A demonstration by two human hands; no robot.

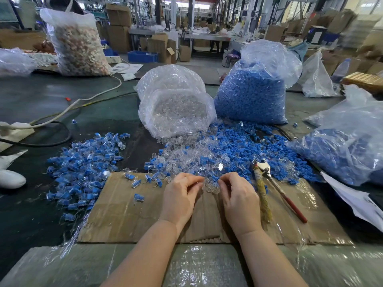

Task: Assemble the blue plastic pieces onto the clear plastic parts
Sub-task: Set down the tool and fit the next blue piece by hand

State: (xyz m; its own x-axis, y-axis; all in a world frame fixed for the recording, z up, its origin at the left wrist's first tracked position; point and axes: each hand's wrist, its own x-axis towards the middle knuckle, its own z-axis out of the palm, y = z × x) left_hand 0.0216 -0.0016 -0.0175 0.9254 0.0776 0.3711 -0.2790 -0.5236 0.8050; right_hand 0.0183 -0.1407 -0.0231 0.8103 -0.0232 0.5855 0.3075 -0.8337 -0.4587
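Observation:
My left hand (180,196) and my right hand (238,196) meet over a cardboard sheet (128,216), fingers curled toward each other. Between the fingertips lie small clear plastic parts (210,186) with a blue piece at the right fingertips; what each hand pinches is too small to tell. Just beyond the hands spreads a mixed heap of loose clear parts (186,156) and blue pieces (248,141). A pile of joined blue-and-clear pieces (83,164) lies to the left. A bag of clear parts (176,108) and a bag of blue pieces (251,94) stand behind.
Pliers with a red handle (277,189) lie on the cardboard right of my right hand. Another bag of blue pieces (348,150) sits at the right. Cables (62,112) cross the dark table at left. A tall bag of pale bits (78,44) stands far left.

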